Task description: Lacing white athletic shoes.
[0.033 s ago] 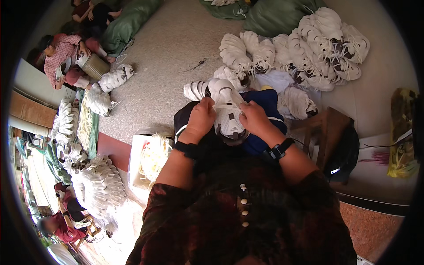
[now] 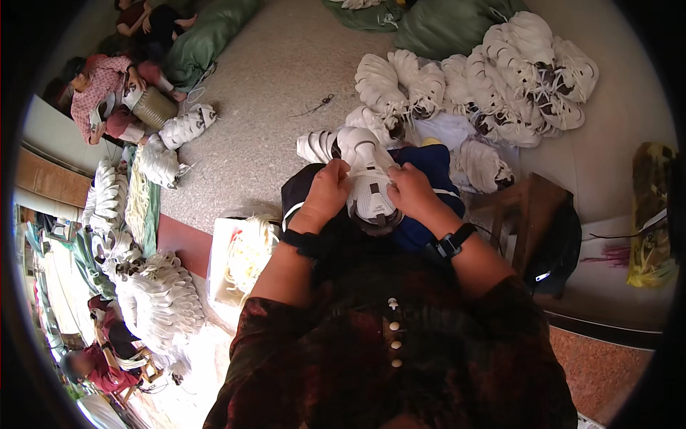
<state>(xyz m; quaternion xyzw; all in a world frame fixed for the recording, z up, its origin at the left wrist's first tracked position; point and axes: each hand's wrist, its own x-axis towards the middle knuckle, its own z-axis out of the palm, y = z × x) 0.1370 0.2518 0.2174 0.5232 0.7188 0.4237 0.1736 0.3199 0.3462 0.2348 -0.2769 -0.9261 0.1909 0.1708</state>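
A white shoe (image 2: 368, 179) with a dark opening lies on my lap, sole end pointing away from me. My left hand (image 2: 325, 194) grips its left side and my right hand (image 2: 414, 191) grips its right side, thumbs on top. Both wrists carry black bands. Under the shoe is a dark blue cloth (image 2: 429, 168) across my knees. Another white shoe piece (image 2: 318, 146) lies on the floor just beyond my left hand.
A big pile of white shoes (image 2: 500, 71) fills the floor ahead right. A wooden stool (image 2: 529, 214) stands at my right, an open box of pale laces (image 2: 243, 257) at my left. Green sacks (image 2: 207, 36), more shoe heaps (image 2: 153, 293) and seated people (image 2: 100, 93) are at the left.
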